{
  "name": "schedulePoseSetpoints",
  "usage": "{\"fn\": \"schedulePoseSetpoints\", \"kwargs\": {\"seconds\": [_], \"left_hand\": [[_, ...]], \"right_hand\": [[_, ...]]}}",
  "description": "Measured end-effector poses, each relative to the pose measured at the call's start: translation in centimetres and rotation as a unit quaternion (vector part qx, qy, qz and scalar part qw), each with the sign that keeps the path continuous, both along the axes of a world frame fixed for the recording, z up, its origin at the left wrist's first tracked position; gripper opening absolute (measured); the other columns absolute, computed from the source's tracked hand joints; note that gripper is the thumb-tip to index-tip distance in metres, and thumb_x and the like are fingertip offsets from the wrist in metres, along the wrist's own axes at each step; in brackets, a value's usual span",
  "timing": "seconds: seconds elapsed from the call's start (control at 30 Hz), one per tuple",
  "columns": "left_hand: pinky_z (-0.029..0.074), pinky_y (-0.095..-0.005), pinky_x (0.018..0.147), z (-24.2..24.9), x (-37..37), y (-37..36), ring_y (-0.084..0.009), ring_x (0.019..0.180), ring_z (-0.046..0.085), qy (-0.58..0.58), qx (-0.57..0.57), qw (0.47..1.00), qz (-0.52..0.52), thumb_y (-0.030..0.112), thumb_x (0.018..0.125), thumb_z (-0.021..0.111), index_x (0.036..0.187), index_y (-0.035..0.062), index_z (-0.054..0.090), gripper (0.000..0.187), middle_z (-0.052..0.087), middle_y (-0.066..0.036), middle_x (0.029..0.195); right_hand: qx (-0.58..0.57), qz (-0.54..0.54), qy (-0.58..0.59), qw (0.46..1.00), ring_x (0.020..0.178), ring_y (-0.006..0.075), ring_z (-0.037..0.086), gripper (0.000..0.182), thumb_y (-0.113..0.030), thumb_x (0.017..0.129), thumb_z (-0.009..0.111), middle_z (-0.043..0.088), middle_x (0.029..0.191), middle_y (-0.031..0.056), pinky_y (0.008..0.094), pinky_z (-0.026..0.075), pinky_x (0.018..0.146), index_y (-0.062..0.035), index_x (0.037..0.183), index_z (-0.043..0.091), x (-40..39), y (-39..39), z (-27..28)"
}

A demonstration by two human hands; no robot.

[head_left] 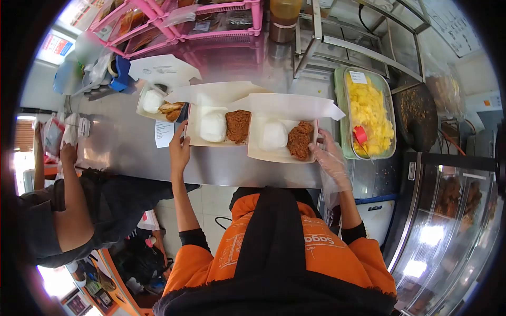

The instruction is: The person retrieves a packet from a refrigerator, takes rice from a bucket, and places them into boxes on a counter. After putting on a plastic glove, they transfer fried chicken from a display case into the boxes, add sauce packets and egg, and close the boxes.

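Observation:
Two open paper boxes stand side by side on the steel counter. The middle box (220,126) and the right box (283,128) each hold white rice and a piece of brown fried chicken. My left hand (179,147), bare, is at the left edge of the middle box, fingers against its side. My right hand (332,158), in a clear plastic glove, grips the right wall of the right box beside the chicken (301,140). A smaller open box (156,101) with rice and cut fried pieces sits further left, with a printed slip (164,134) below it.
A lidded tub of yellow food (370,116) with a red scoop handle stands to the right, beside a dark mortar (416,111). Pink racks (211,39) and a metal frame (363,45) line the back. A co-worker's arm (74,205) is at the left.

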State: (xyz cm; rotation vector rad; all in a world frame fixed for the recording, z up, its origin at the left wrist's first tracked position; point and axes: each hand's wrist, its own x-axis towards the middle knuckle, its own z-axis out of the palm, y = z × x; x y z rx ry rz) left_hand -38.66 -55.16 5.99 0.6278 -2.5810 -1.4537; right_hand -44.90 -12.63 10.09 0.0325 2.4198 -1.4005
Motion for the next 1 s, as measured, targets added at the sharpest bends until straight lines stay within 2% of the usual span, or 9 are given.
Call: {"fn": "schedulePoseSetpoints", "kwargs": {"seconds": [0.27, 0.37, 0.4, 0.53, 0.63, 0.7, 0.77, 0.83, 1.0], "left_hand": [[0.047, -0.0294, 0.082, 0.8, 2.0, -4.3, -0.0184, 0.102, 0.055, -0.031, 0.058, 0.998, 0.014, -0.004, 0.083, 0.049, 0.132, 0.0055, 0.045, 0.051, 0.053, -0.013, 0.125], [0.043, -0.0364, 0.092, 1.8, 1.7, -2.5, -0.0272, 0.112, 0.05, -0.041, -0.077, 0.996, 0.019, 0.003, 0.085, 0.052, 0.135, 0.0048, 0.041, 0.051, 0.046, -0.016, 0.132], [0.035, -0.0408, 0.1, 2.4, 1.4, -1.2, -0.0315, 0.118, 0.044, 0.032, -0.157, 0.987, 0.014, 0.008, 0.084, 0.055, 0.13, 0.0031, 0.044, 0.047, 0.047, -0.018, 0.129], [0.034, -0.0417, 0.097, 5.7, -1.1, 6.2, -0.032, 0.11, 0.046, 0.141, -0.294, 0.94, 0.102, 0.004, 0.081, 0.057, 0.115, 0.0027, 0.054, 0.034, 0.052, -0.017, 0.113], [0.036, -0.0419, 0.093, 7.3, -2.5, 14.0, -0.0305, 0.104, 0.048, 0.179, -0.201, 0.963, 0.025, 0.005, 0.079, 0.059, 0.106, 0.0039, 0.06, 0.027, 0.054, -0.013, 0.107], [0.039, -0.0382, 0.086, 7.7, -2.8, 17.4, -0.0282, 0.095, 0.05, 0.148, -0.266, 0.944, -0.127, 0.005, 0.079, 0.063, 0.096, 0.0052, 0.063, 0.018, 0.055, -0.01, 0.095], [0.039, -0.0381, 0.082, 8.2, -2.8, 20.3, -0.0275, 0.09, 0.05, 0.144, -0.273, 0.942, -0.135, 0.005, 0.078, 0.063, 0.091, 0.0059, 0.064, 0.013, 0.054, -0.009, 0.09], [0.04, -0.0383, 0.078, 8.3, -2.5, 21.0, -0.0271, 0.086, 0.05, 0.149, -0.27, 0.944, -0.118, 0.005, 0.077, 0.064, 0.088, 0.0068, 0.065, 0.011, 0.054, -0.009, 0.086], [0.04, -0.0385, 0.074, 8.0, 0.1, 19.6, -0.0277, 0.082, 0.051, 0.151, -0.237, 0.959, -0.037, 0.004, 0.077, 0.064, 0.087, 0.0067, 0.066, 0.01, 0.054, -0.009, 0.083]], "right_hand": [[-0.154, 0.043, -0.121, 0.98, 0.09, 0.0206, 0.06, 0.054, -0.02, 0.082, 0.064, 0.059, 0.107, 0.0136, 0.0323, 0.049, 0.076, -0.0041, 0.129, 0.041, -1.0, -2.9, 0.8], [-0.155, 0.056, -0.104, 0.981, 0.095, 0.0186, 0.058, 0.052, -0.02, 0.083, 0.064, 0.057, 0.109, 0.0123, 0.0305, 0.048, 0.08, -0.0034, 0.128, 0.042, -0.7, -0.9, 0.2], [-0.134, 0.062, -0.09, 0.985, 0.097, 0.018, 0.057, 0.052, -0.021, 0.083, 0.065, 0.057, 0.109, 0.0122, 0.0302, 0.048, 0.081, -0.0031, 0.127, 0.043, -0.5, 0.2, 0.3], [-0.178, 0.018, -0.069, 0.981, 0.098, 0.0158, 0.055, 0.049, -0.02, 0.082, 0.067, 0.056, 0.11, 0.0106, 0.029, 0.045, 0.085, -0.0039, 0.124, 0.047, 1.5, 4.6, 0.9], [-0.219, -0.057, -0.089, 0.97, 0.099, 0.0153, 0.054, 0.047, -0.02, 0.081, 0.068, 0.056, 0.108, 0.0095, 0.0282, 0.043, 0.086, -0.0047, 0.121, 0.05, 4.0, 7.1, 2.1], [-0.216, -0.088, -0.108, 0.966, 0.099, 0.0152, 0.053, 0.045, -0.019, 0.081, 0.068, 0.057, 0.106, 0.0087, 0.0272, 0.042, 0.087, -0.0047, 0.12, 0.051, 5.5, 8.8, 2.2], [-0.22, -0.12, -0.127, 0.96, 0.098, 0.0151, 0.053, 0.042, -0.018, 0.081, 0.068, 0.057, 0.104, 0.008, 0.0266, 0.041, 0.087, -0.0045, 0.118, 0.052, 6.8, 9.8, 2.2], [-0.232, -0.152, -0.141, 0.95, 0.097, 0.015, 0.053, 0.039, -0.017, 0.081, 0.067, 0.058, 0.103, 0.0073, 0.0264, 0.041, 0.088, -0.0041, 0.115, 0.054, 7.5, 10.3, 2.3], [-0.139, -0.062, -0.023, 0.988, 0.09, 0.0139, 0.055, 0.033, -0.015, 0.082, 0.066, 0.059, 0.103, 0.0074, 0.0286, 0.045, 0.081, -0.0052, 0.112, 0.056, 6.1, 8.6, 3.2]]}}
